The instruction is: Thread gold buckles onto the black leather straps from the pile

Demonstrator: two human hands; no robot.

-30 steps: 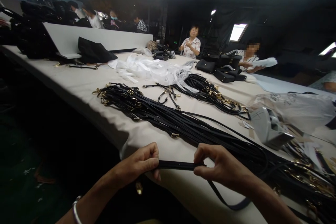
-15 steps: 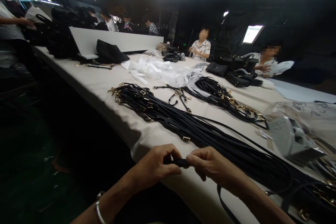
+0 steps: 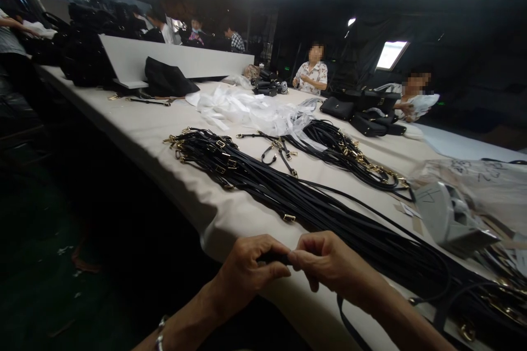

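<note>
My left hand (image 3: 257,263) pinches a black strap (image 3: 272,257) between thumb and fingers, over the front edge of the table. Meeting it there, my right hand (image 3: 319,258) is closed on the same strap, with the fingertips of both hands touching or nearly so. The strap's end is mostly hidden by my fingers; a black length of strap hangs below my right hand. Just beyond my hands lies a long bundle of black straps (image 3: 263,175) with gold buckles. A single gold buckle (image 3: 289,218) sits at the bundle's near side.
A second coil of straps (image 3: 349,156), crumpled white wrapping (image 3: 247,107) and small black strap pieces lie farther back. Black bags (image 3: 370,115) stand near two co-workers. A grey tape dispenser-like object (image 3: 447,216) is at right. A white board (image 3: 177,57) stands at the back left.
My hands have drawn closer together, and less of the strap shows between them. A co-worker at right has moved the white item inward. The view has shifted slightly.
</note>
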